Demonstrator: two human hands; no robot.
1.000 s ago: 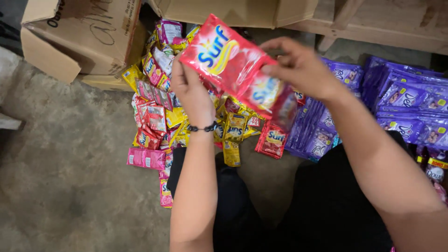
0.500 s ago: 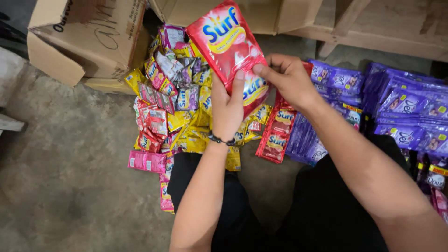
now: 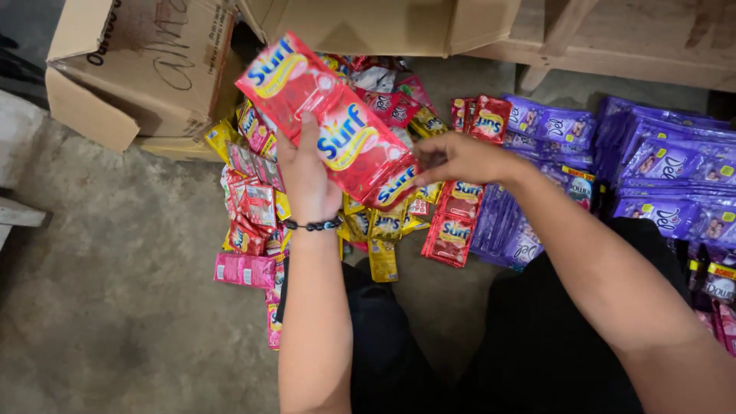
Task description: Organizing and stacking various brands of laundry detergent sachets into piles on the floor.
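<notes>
Since half a second ago I see the strip of red sachets (image 3: 337, 126) swing from upright to a slant, its top now up-left and its tail down-right, and the right hand (image 3: 460, 157) has slid off the strip's side to its lower end. The left hand (image 3: 307, 180) holds the strip from behind, fingers (image 3: 308, 130) clamped on it with one lying up its front face. The right hand's fingers (image 3: 424, 161) are pinched together just at the strip's bottom sachet; whether they grip it or only touch it, I cannot tell. The strip hangs in the air above the heap of red and yellow sachets (image 3: 261, 207) on the concrete floor (image 3: 115, 307). Open floor lies to the left; a cardboard box (image 3: 138, 69) closes the upper left, purple sachets (image 3: 659, 169) crowd the right, and a wooden edge (image 3: 613, 54) runs along the top.
</notes>
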